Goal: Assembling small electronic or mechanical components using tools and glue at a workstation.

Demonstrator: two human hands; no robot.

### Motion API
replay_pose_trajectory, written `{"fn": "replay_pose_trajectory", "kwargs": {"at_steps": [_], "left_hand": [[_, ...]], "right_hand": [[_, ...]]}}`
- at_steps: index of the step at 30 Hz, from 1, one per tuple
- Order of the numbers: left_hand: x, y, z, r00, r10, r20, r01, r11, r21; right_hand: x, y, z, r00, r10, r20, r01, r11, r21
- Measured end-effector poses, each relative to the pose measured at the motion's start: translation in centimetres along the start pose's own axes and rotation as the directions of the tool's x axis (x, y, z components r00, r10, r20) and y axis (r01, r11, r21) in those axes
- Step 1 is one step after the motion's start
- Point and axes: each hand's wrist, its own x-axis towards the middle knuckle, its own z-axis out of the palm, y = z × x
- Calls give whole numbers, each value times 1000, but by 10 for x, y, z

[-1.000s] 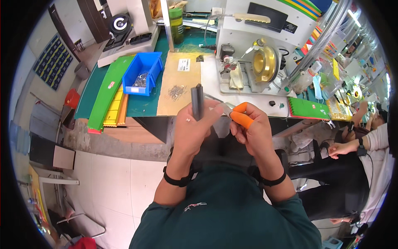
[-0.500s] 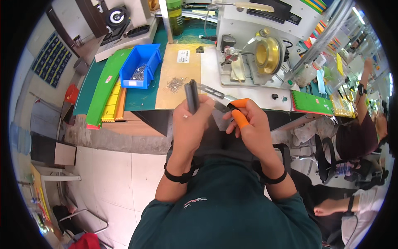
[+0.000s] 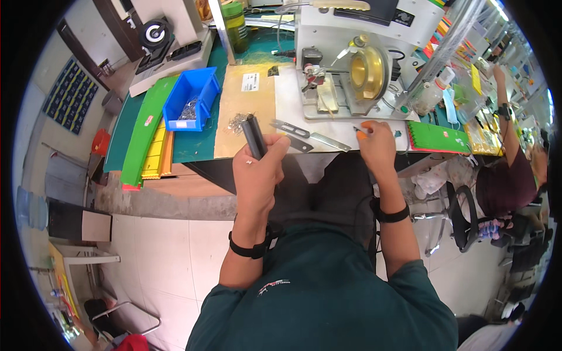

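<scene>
My left hand is closed around a pair of dark grey bars standing side by side, their upper ends pointing up and away. Beyond its knuckles, a slotted metal strip, a plain silver strip and a darker metal plate with a hole lie near the table edge. Whether the plate touches my fingers I cannot tell. My right hand, orange covers on its fingers, is low over the white surface to their right. Its fingers are curled together; a small dark bit shows at the tips, too small to name.
A blue bin of small metal parts stands left, beside long green strips. Loose metal pieces lie on brown board. Behind is a machine with a gold wheel. A green stack lies right; a co-worker's arm reaches in.
My right hand has moved away from my left, rightward and onto the table surface. My left hand still grips the dark bars, slightly further left. The view has shifted a little.
</scene>
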Motion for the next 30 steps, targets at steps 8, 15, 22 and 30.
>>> {"fn": "replay_pose_trajectory", "kwargs": {"at_steps": [8, 15, 22, 30], "left_hand": [[10, 5, 6, 1000, -10, -17, 11, 998, 60], [-1, 12, 2, 992, 120, 43, -127, 951, 281], [-13, 5, -6, 960, 169, 222, -240, 906, 349], [-15, 26, -27, 957, 274, -98, -249, 945, 213]], "right_hand": [[-19, -95, -57, 979, -138, 149, 18, 791, 612], [-18, -126, -60, 883, -386, 268, 143, 763, 630], [-22, -117, -71, 851, -371, 372, 55, 767, 640], [-9, -109, -73, 978, -179, 107, 15, 574, 818]]}}
